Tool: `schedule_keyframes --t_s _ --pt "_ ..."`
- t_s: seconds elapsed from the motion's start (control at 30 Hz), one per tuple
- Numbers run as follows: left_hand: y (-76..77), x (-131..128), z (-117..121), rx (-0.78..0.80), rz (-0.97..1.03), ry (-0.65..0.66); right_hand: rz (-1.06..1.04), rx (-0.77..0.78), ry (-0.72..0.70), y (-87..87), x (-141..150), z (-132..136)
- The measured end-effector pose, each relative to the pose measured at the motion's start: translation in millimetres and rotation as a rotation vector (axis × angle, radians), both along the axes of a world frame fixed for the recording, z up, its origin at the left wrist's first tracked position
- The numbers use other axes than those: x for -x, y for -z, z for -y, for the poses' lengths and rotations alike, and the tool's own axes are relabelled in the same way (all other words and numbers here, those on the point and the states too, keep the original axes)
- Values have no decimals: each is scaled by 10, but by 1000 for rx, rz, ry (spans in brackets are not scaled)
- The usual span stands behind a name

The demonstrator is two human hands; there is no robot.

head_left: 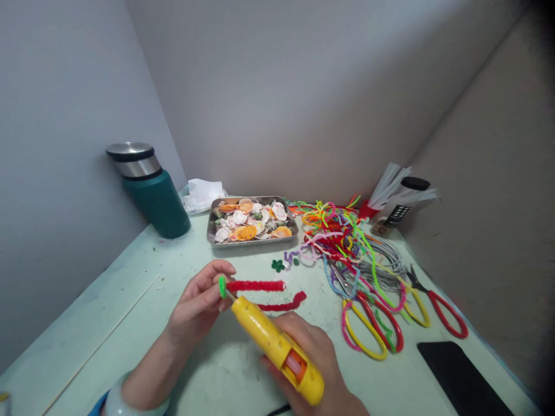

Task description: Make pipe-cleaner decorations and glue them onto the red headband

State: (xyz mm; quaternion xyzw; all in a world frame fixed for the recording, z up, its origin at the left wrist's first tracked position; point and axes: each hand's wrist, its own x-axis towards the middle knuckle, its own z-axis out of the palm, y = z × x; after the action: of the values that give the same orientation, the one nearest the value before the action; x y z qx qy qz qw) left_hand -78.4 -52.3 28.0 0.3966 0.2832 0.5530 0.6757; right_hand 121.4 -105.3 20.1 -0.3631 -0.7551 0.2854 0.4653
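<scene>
A yellow glue gun [277, 349] is held in the right hand [314, 358], grip closed round its body, nozzle aimed toward 10 o'clock. The nozzle tip is set just at the green loop [222, 286], which sits at the left end of a red pipe cleaner [255, 285]. That end is pinched in the left hand [197, 306], thumb & fingers narrow on it, w/ the cleaner stretched out toward 3 o'clock from the grip, above the table [130, 323]. A 2nd red piece [284, 304] is seen just below it, at approx. 1 o'clock from the gun nozzle; whether it is joined to the first cannot be told.

Further out: a metal tray [252, 240] of shells at 12 o'clock from the hands; a green flask [150, 190] at 10 o'clock by the wall; a heap of mixed pipe cleaners [336, 231] at 2 o'clock, w/ scissors [433, 306] at 3 o'clock, red & yellow handles. A small green bit [278, 265] lies between tray & red cleaner. A black slab [462, 378] is placed at 4 o'clock near the table edge.
</scene>
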Motion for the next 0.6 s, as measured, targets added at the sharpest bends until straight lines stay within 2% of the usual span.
schedule_keyframes --t_s 0.27,0.6 --pt "-15 26 2 -90 -127 -87 -75 -103 -38 -67 4 -13" --pt "21 81 0 -167 -186 -98 -70 -40 -5 -43 -3 10"
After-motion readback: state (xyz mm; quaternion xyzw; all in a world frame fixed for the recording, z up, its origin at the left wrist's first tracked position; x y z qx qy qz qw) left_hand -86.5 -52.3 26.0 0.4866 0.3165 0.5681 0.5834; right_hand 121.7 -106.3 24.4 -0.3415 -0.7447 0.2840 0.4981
